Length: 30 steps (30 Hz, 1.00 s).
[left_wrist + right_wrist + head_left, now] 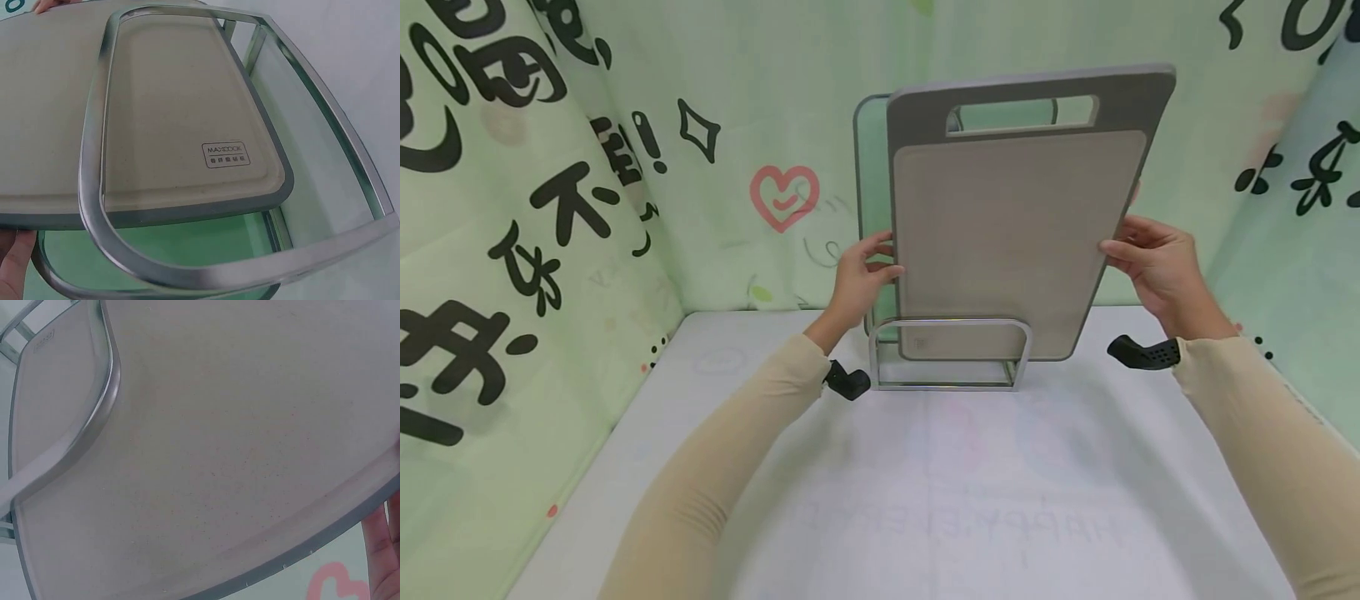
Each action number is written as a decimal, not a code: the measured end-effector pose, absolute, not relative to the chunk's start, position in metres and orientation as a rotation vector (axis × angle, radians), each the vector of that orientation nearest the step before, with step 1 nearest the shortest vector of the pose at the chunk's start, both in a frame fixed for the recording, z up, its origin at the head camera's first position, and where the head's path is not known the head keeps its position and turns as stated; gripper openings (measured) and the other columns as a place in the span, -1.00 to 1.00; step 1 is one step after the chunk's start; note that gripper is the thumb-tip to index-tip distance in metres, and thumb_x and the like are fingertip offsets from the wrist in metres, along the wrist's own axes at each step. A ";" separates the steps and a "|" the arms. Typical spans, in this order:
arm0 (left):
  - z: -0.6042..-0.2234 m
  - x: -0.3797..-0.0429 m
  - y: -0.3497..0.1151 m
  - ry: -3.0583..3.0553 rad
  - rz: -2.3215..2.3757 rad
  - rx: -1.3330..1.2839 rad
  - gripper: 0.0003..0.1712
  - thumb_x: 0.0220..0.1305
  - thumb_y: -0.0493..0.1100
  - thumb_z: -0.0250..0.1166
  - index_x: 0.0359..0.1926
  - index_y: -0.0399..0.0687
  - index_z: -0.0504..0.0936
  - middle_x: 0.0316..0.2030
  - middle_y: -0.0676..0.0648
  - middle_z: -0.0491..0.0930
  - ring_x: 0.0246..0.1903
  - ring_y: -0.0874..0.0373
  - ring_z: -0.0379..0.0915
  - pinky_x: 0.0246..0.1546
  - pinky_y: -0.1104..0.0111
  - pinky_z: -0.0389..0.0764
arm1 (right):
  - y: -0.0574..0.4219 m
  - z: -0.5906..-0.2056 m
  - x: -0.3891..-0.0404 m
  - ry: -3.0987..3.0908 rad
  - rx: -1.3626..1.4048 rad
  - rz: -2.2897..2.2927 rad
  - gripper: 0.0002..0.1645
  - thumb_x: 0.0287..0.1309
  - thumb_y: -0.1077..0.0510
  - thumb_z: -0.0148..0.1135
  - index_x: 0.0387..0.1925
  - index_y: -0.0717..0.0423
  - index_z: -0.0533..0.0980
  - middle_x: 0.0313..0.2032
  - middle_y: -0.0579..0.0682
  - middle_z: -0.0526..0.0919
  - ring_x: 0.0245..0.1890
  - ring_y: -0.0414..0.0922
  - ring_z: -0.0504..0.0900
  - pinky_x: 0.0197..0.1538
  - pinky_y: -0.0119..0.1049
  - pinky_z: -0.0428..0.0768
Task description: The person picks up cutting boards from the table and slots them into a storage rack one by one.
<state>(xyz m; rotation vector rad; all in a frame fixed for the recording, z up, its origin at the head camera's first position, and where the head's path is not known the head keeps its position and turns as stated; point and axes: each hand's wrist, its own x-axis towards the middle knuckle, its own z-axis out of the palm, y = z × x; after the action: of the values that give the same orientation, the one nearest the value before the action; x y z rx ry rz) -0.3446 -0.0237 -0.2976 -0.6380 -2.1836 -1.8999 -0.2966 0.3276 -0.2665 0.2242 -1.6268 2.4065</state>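
A large beige cutting board (pixel 1015 242) with a grey rim and a slot handle stands upright, leaning slightly, behind the front bar of a metal rack (pixel 951 322). My left hand (pixel 859 279) pinches its left edge, thumb on the front face. At the opposite edge, my right hand (pixel 1161 262) grips with the thumb in front and fingers behind. In the left wrist view, the board's lower corner, with a printed MAXCOOK label (pixel 225 155), shows inside the rack's loop. Mostly hidden behind it is a green board (pixel 872 167) with a dark rim.
The rack stands toward the back of a white-covered table (pixel 925 483). Behind and at both sides hangs a pale green curtain (pixel 760 100) with black writing and a red heart. A black wrist strap piece (pixel 1146 353) sticks out from each sleeve.
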 end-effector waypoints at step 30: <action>-0.289 -0.349 -0.069 -2.223 -1.842 -0.601 -0.45 0.16 -0.41 0.25 0.21 -0.18 0.44 -0.19 -0.17 0.52 -0.40 0.33 0.55 -0.18 0.33 0.66 | 0.285 -0.270 -0.315 -1.700 0.210 2.359 -0.63 -0.08 0.36 0.37 -0.13 0.08 0.67 -0.43 -0.09 0.68 -0.38 -0.22 0.63 -0.28 -0.47 0.63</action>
<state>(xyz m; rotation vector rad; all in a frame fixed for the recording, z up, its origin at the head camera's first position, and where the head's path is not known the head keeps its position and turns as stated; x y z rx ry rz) -0.3494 -0.0688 -0.2891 -0.6005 -2.2227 -1.8422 -0.3154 0.2854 -0.2699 0.2098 -1.6997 2.3588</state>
